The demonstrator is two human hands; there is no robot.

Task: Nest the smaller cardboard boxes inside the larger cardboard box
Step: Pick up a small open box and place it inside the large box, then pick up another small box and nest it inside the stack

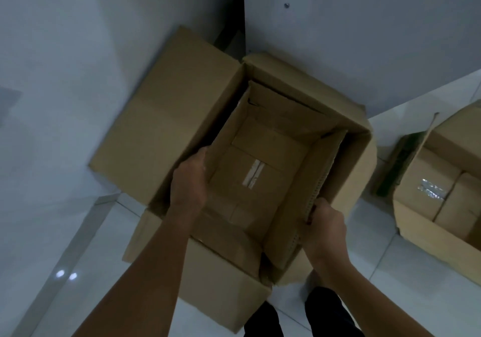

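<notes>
Both hands (188, 180) hold smaller box (260, 170) inside larger box (161, 117).

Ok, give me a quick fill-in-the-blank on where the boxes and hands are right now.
1. The smaller box sits ____ the larger box.
2. The left hand grips the smaller box's ____ wall.
3. The right hand holds the smaller box's ____ wall.
4. The tape strip lies on the smaller box's ____.

Missing words: inside; left; right; bottom
</notes>
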